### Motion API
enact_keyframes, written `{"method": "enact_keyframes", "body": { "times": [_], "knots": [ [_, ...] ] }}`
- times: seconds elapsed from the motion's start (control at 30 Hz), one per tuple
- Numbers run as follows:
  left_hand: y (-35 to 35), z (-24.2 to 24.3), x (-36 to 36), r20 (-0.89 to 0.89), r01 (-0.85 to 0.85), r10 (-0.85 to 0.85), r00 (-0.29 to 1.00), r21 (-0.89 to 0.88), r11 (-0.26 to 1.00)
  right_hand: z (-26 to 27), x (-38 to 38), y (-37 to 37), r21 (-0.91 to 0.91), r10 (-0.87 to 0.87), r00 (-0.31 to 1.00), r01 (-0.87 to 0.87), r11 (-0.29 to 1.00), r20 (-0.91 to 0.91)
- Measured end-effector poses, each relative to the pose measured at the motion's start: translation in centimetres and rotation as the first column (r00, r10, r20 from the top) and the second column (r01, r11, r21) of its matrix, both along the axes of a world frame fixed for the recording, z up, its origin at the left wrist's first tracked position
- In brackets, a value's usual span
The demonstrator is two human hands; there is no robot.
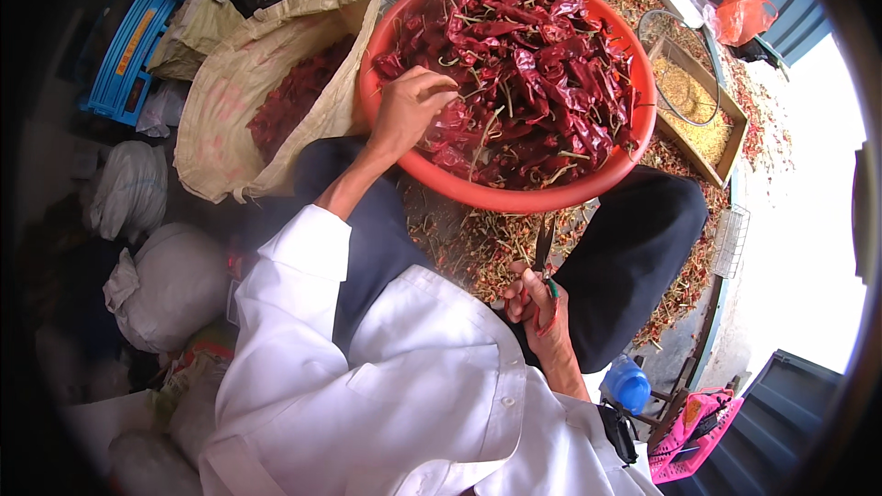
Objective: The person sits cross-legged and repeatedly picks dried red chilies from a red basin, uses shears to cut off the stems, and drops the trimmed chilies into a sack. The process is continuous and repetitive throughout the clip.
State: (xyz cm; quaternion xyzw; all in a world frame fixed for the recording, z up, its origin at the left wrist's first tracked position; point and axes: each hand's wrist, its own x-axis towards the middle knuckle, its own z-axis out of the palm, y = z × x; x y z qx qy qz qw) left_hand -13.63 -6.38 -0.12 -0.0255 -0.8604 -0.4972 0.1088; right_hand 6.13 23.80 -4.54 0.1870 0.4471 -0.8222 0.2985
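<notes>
A wide red plastic basin before me is heaped with dried red chilli peppers, many with pale stems. My left hand hovers over the basin's left part, fingers curled with tips close together; whether anything is pinched between them is not clear. Low between my knees, my right hand grips scissors by their red-and-green-wrapped handles, the dark blades pointing towards the basin. Left of the basin, a woven sack gapes wide, with more dried red chillies inside.
Cut stems and chilli bits litter the floor. A wooden tray of yellow seeds, with a wire hoop over it, stands right. Stuffed white bags and a blue crate are left; a pink basket is lower right.
</notes>
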Motion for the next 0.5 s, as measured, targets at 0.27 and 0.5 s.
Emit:
{"method": "enact_keyframes", "body": {
  "times": [0.27,0.5],
  "knots": [
    [3.4,1.5,-0.6,-0.001,-0.012,0.013,1.0,0.264,0.965,1.3,1.8,0.6,0.159,0.072,0.997,-0.066,0.985,-0.03],
    [4.2,-1.3,1.1,0.073,-0.077,0.041,0.997,0.607,0.791,0.9,2.0,0.9,0.134,0.088,0.996,-0.084,0.987,-0.026]
  ]
}}
